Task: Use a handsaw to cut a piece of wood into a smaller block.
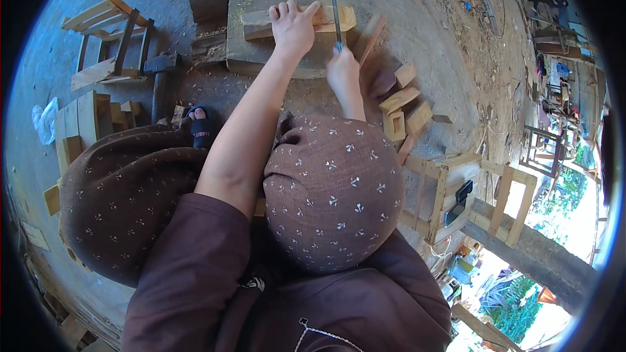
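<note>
A pale wooden block (257,24) lies lengthwise across a low, worn work block (274,57) in front of me. My left hand (293,31) presses down on its middle, with the fingers over the far side and the thumb stretched to the right. Closed round the near end of a long, narrow, dark-bladed tool (335,10) is my right hand (343,67). The blade points away from me and crosses the block near its right end, where the wood looks freshly cut. Its thin edge-on outline does not show the exact kind of tool.
Several wood offcuts (400,100) lie right of the work block. A small slatted wooden frame (107,39) stands at the far left, beside a dark T-shaped object (160,72). More wooden frames (443,186) stand at the right. Stacked boards (81,120) are beside my left knee.
</note>
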`<state>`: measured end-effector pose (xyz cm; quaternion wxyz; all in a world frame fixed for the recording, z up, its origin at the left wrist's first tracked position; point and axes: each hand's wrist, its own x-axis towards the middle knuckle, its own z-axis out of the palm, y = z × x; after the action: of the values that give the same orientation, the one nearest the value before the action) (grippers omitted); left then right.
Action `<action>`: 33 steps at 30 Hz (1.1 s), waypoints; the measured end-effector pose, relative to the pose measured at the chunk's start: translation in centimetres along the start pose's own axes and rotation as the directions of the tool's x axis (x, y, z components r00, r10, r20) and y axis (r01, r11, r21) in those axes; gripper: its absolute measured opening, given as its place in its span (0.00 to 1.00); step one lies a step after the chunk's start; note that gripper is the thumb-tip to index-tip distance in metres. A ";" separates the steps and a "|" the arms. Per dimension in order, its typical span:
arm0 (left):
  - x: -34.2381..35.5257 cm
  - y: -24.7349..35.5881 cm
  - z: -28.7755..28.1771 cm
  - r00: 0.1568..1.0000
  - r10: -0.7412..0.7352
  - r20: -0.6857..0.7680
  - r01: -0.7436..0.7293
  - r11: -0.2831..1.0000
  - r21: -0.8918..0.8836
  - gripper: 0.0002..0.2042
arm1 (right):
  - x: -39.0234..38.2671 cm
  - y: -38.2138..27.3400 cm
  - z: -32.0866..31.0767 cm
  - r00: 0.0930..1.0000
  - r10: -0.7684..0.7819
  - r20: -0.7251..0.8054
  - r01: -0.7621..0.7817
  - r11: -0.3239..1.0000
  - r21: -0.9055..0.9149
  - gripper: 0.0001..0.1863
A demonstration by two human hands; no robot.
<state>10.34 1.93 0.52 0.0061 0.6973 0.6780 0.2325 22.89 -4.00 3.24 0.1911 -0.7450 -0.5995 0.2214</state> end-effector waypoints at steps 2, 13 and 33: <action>-0.1 -0.2 0.0 1.000 -0.006 0.015 0.006 1.000 0.020 0.23 | 1.5 -1.2 0.1 1.000 0.000 -0.006 0.000 1.000 -0.006 0.16; -0.4 -0.2 0.4 0.999 -0.028 -0.026 0.027 0.999 -0.034 0.24 | -7.4 3.1 1.2 0.988 0.155 0.008 -0.156 0.986 0.061 0.13; -0.4 -0.1 0.6 0.998 -0.050 -0.027 0.049 0.998 -0.047 0.23 | -4.9 3.0 0.2 0.999 0.052 0.010 -0.051 0.998 -0.044 0.15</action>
<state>10.43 1.72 -0.15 0.0186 0.6768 0.6894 0.2577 24.30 -9.41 1.94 0.1658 -0.7631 -0.5857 0.2172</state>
